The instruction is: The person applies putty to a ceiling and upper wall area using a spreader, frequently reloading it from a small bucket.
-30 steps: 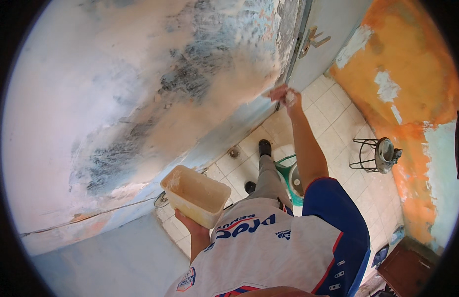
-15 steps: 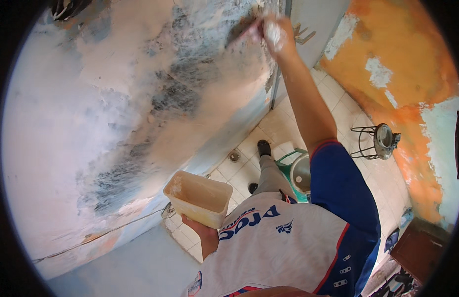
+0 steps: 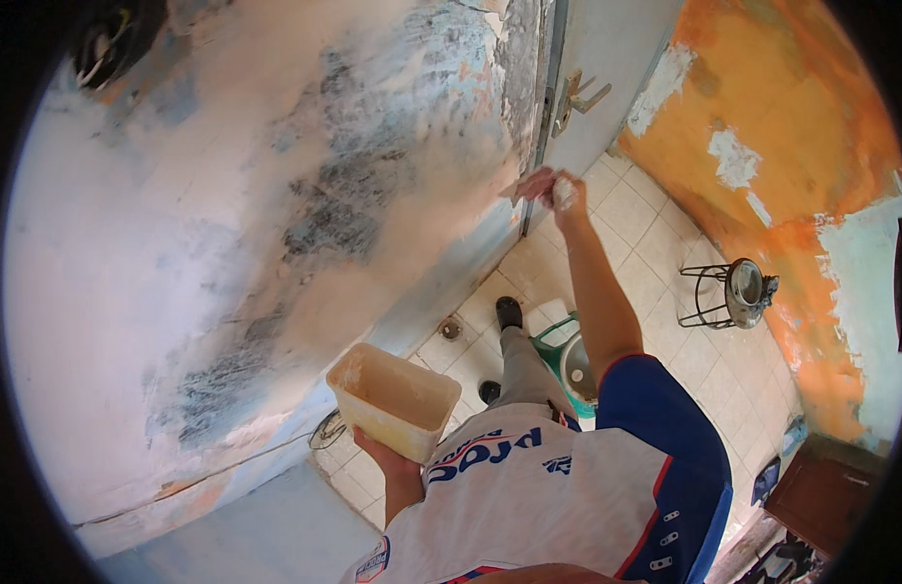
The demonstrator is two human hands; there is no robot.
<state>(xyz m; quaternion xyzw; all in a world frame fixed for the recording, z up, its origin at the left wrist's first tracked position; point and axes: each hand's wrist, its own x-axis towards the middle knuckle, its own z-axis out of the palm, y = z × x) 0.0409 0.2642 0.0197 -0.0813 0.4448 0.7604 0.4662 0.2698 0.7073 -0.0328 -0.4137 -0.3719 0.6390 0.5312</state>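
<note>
While the left hand (image 3: 388,465) cups a cream plastic tub (image 3: 393,399) from beneath at chest height, the right hand (image 3: 558,190), closed on a small tool I cannot make out, works the stained wall (image 3: 305,195) beside the door edge (image 3: 541,117), seemingly mid-stroke

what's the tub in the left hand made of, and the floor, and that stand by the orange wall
Tub: probably plastic, cream, thin walls, smeared dull. Floor: looks like ceramic tile, pale squares with grout lines, faint sheen. Stand: seemingly thin dark metal rod or wire, bent into rings and legs.
</note>
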